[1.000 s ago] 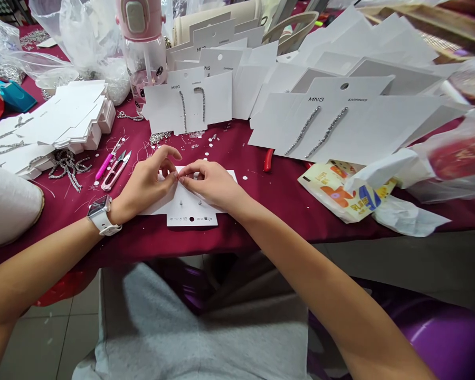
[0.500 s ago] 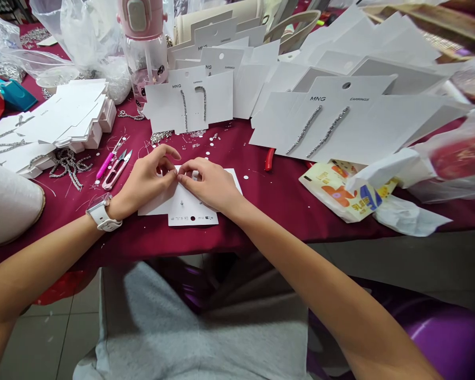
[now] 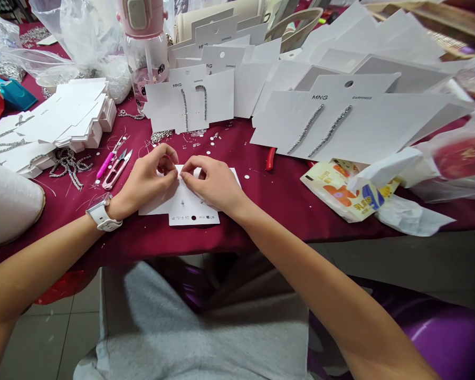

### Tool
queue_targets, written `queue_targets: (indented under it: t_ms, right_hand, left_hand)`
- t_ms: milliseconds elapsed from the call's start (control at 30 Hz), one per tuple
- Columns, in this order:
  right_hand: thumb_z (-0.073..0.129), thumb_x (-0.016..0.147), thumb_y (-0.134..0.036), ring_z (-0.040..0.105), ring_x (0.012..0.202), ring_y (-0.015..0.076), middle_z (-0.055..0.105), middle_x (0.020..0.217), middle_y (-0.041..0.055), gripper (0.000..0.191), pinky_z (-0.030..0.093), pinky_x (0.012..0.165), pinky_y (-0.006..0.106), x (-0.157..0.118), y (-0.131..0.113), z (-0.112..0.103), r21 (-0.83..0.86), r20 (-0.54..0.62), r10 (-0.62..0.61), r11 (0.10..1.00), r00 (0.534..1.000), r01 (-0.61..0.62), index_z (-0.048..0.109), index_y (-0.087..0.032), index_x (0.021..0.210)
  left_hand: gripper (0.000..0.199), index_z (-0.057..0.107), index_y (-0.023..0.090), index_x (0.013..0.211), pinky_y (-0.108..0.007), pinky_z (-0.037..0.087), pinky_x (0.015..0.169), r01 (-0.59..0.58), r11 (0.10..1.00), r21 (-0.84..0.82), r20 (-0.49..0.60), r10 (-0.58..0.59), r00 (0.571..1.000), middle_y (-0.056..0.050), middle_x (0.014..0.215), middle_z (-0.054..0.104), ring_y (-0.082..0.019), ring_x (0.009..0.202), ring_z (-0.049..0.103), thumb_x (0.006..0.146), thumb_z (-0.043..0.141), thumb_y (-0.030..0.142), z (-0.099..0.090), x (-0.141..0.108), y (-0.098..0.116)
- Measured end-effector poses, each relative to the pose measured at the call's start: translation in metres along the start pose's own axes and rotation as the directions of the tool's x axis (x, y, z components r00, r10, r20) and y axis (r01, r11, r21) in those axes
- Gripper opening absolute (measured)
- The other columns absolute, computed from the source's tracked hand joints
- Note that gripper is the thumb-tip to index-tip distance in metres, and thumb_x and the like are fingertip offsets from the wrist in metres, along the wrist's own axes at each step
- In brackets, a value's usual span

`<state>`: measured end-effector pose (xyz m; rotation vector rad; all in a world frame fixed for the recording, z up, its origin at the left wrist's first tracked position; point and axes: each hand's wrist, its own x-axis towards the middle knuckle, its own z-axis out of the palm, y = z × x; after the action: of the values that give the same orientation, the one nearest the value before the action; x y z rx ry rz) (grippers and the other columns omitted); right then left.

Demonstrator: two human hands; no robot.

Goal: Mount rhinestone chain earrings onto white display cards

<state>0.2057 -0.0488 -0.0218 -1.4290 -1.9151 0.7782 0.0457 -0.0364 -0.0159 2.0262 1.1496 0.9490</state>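
Observation:
A white earring card point(image 3: 193, 217) lies on the dark red cloth, its punched hole toward the near edge and two small metal studs showing. Over its left part, my left hand point(image 3: 152, 177) is closed, thumb and fingertips pinched together. My right hand point(image 3: 214, 183) comes in from the right, also pinched, its fingertips beside those of the left. What sits between the fingertips is too small to make out. Pink-handled snips point(image 3: 116, 170) and a pink tool point(image 3: 106, 163) lie left of my left hand.
Stacked cards point(image 3: 67, 113) lie at left beside a white spool point(image 3: 10, 206). A pink bottle point(image 3: 144, 47) stands behind the hands. Cards with silver chain earrings point(image 3: 320, 124) lean at right, near a red handle point(image 3: 270, 159) and a printed packet point(image 3: 336, 192). Small white discs are scattered on the cloth.
My right hand has shifted very slightly right, its fingertips a little farther from the left ones. The fingers of my left hand have curled in slightly.

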Motion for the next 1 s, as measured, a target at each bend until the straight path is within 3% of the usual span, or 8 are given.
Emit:
queue_targets:
  t_ms: [167,300,600,800,1000]
  right_hand:
    - [0.049,0.074,-0.021,0.045,0.062,0.0087,0.059,0.077,-0.0017,0.007,0.031,0.058,0.025,0.000,0.000,0.001,-0.020,-0.023,0.000,1.000,1.000,0.000,0.053,-0.018,0.069]
    - [0.049,0.071,-0.017,0.045,0.063,0.0095,0.053,0.071,-0.0013,0.007,0.031,0.057,0.024,-0.001,0.001,0.000,-0.043,-0.037,-0.023,0.999,0.999,0.021,0.046,-0.018,0.065]
    - [0.049,0.066,-0.012,0.044,0.062,0.0099,0.048,0.066,-0.0014,0.013,0.034,0.059,0.024,0.000,0.005,0.000,-0.046,-0.080,-0.018,0.999,0.997,0.014,0.040,-0.019,0.059]
    - [0.049,0.065,-0.010,0.043,0.062,0.0103,0.047,0.063,-0.0015,0.017,0.034,0.059,0.025,-0.001,0.004,-0.001,-0.068,-0.085,-0.038,0.997,0.996,0.032,0.037,-0.020,0.058]
    - [0.049,0.063,-0.010,0.043,0.061,0.0101,0.048,0.062,-0.0017,0.017,0.034,0.058,0.024,-0.001,0.005,-0.004,-0.064,-0.086,-0.031,0.998,0.996,0.025,0.037,-0.020,0.056]
  left_hand:
    - [0.013,0.049,0.016,0.080,-0.022,0.043,0.065,-0.016,0.999,0.039,-0.001,0.016,1.000,0.002,0.072,0.055,-0.009,0.067,0.054,0.069,0.053,0.009,-0.002,0.000,0.003]
    - [0.015,0.050,0.016,0.080,-0.021,0.041,0.062,-0.086,0.971,0.225,0.044,0.078,0.996,0.003,0.070,0.055,-0.008,0.065,0.052,0.069,0.052,0.006,-0.005,-0.001,0.007]
    - [0.017,0.051,0.015,0.088,-0.022,0.039,0.057,-0.319,0.734,0.600,0.226,0.227,0.947,0.000,0.069,0.057,-0.012,0.063,0.054,0.073,0.049,0.008,-0.008,-0.004,0.008]
    - [0.014,0.050,0.015,0.090,-0.025,0.043,0.063,-0.402,0.620,0.674,0.296,0.272,0.916,-0.001,0.070,0.059,-0.016,0.069,0.056,0.079,0.044,0.008,-0.008,-0.007,0.011]
    - [0.014,0.051,0.014,0.089,-0.027,0.044,0.064,-0.409,0.568,0.714,0.313,0.263,0.913,-0.004,0.071,0.060,-0.017,0.069,0.057,0.081,0.042,0.009,-0.010,-0.007,0.009]
